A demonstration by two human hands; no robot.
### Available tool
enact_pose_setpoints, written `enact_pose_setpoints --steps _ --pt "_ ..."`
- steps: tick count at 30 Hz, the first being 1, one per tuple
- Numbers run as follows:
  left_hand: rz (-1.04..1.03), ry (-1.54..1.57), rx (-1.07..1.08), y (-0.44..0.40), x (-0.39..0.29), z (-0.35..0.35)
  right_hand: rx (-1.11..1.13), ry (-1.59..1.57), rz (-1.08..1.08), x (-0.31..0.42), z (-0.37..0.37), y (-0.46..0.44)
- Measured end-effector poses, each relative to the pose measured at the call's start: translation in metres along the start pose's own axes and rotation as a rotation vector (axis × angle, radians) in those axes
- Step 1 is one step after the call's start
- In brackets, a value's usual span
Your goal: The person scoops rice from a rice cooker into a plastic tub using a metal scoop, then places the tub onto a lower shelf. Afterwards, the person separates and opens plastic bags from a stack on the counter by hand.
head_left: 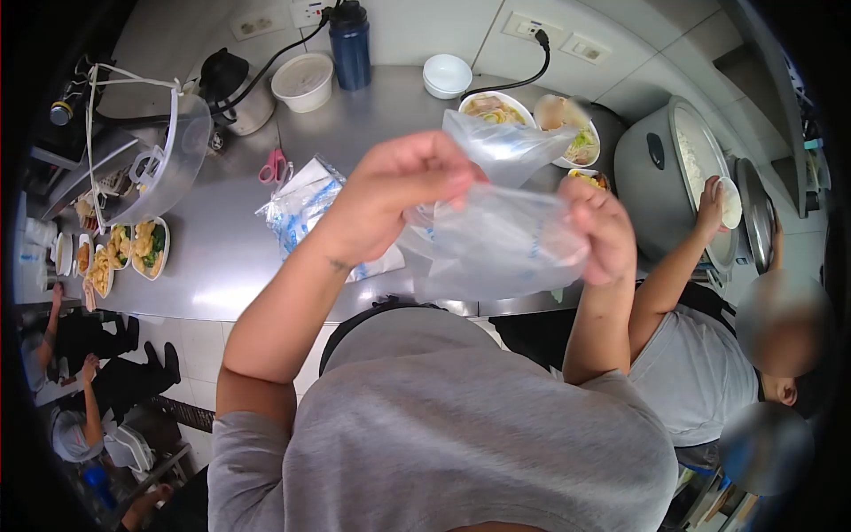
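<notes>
A clear plastic bag [501, 253] is stretched between my two hands above the counter's front edge. My left hand [417, 177] pinches its upper left side. On the other side, my right hand [603, 230] has its fingers closed on the bag's edge. Just beyond is a second piece of clear plastic [510, 146], partly covering a bowl of food [496, 108]; whether it joins the held bag I cannot tell. A flat pack of plastic bags [306, 204] with blue print lies left of my left forearm, partly hidden by it.
Pink scissors [273, 167], a lidded tub [303, 82], a dark blue bottle [351, 46] and white bowls [447, 76] stand on the steel counter [222, 257]. Filled food trays [149, 246] sit left. At right, a co-worker's hand [712, 208] holds a white bowl by a large rice cooker [651, 151].
</notes>
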State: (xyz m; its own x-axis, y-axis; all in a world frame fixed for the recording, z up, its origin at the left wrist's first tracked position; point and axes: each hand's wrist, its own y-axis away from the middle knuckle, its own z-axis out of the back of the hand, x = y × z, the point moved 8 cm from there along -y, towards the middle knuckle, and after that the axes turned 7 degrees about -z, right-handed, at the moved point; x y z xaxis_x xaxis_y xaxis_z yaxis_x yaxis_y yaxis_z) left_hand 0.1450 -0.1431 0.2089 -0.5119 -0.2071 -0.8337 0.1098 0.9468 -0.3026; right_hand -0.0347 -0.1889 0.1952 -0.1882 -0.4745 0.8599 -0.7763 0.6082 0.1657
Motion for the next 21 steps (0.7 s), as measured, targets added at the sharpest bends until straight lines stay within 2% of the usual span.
enact_pose_setpoints --steps 3,4,6,7,8,9,10,11,12,13,15,17,19,21 --pt "0.219 0.071 -0.131 -0.024 0.008 -0.001 -0.209 -0.029 0.103 0.033 0.02 -0.013" --pt "0.253 0.046 -0.245 -0.031 0.015 0.012 -0.33 0.014 0.108 0.034 0.026 -0.023" --pt "0.267 -0.047 -0.429 -0.035 0.055 0.052 -0.385 0.205 0.064 0.007 0.062 -0.054" --pt "0.267 -0.095 -0.524 -0.031 0.085 0.075 -0.467 0.146 -0.003 -0.017 0.071 -0.061" --pt "0.119 -0.19 -0.476 -0.022 0.12 0.095 -0.545 0.088 -0.073 -0.042 0.083 -0.066" --pt "0.096 -0.33 -0.488 -0.014 0.134 0.104 -0.541 0.655 0.24 -0.052 0.102 -0.072" --pt "0.079 -0.472 -0.505 -0.006 0.147 0.113 -0.575 0.845 0.346 -0.063 0.102 -0.073" --pt "0.197 -0.658 -0.579 0.002 0.153 0.117 -0.632 1.033 0.454 -0.068 0.089 -0.073" --pt "0.316 -0.841 -0.65 0.011 0.157 0.121 -0.754 0.852 0.348 -0.087 0.095 -0.078" --pt "0.234 -0.939 -0.641 0.011 0.157 0.12 -0.867 0.67 0.242 -0.098 0.097 -0.079" --pt "0.057 -1.138 -0.611 0.008 0.154 0.117 -0.841 0.616 0.238 -0.105 0.105 -0.086" --pt "0.157 -1.018 -0.573 0.007 0.156 0.124 -0.793 0.652 0.252 -0.107 0.108 -0.085" --pt "0.203 -0.867 -0.6 0.021 0.155 0.134 -0.85 0.392 -0.034 -0.121 0.126 -0.071" --pt "0.164 -0.688 -0.702 0.041 0.144 0.151 -1.023 0.506 0.295 -0.073 0.129 -0.035"
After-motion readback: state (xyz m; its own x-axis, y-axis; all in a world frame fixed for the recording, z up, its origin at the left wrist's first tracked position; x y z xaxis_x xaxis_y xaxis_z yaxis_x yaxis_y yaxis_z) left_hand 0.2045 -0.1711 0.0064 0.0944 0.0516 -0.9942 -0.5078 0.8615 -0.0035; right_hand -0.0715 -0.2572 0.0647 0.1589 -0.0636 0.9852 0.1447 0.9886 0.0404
